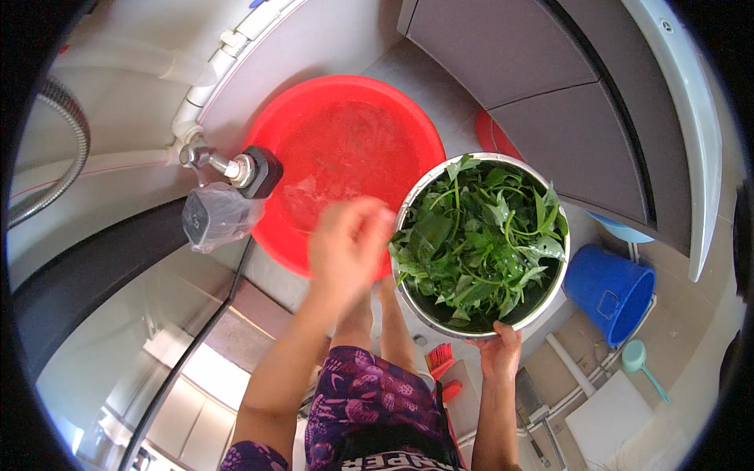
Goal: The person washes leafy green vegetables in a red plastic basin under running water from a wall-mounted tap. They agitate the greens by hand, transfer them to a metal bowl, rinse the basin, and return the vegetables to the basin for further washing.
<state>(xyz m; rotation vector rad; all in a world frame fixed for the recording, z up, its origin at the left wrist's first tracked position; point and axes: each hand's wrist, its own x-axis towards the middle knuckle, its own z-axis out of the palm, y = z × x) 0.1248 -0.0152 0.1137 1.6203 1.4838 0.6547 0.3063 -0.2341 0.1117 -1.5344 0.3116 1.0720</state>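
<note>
A round stainless steel basin [564,250] heaped with wet green leafy vegetables [471,235] is held up at its near rim by my right hand [502,348], thumb over the edge. My left hand [349,242], blurred and with bent fingers, hovers just left of the basin, over the near part of a large red plastic tub [347,88]. Whether anything is in that hand cannot be told. Water [353,159] with a few small bits stands in the tub. A metal tap [203,158] with a dark square fitting [262,172] reaches over the tub's left edge.
Beyond the basin stands a grey cabinet-like unit [530,70]. A blue bucket [609,294], a light green ladle [635,356] and a white board [609,412] are at the right. A plastic-wrapped item [218,215] hangs beside the tap. A red brush [440,359] lies near my legs.
</note>
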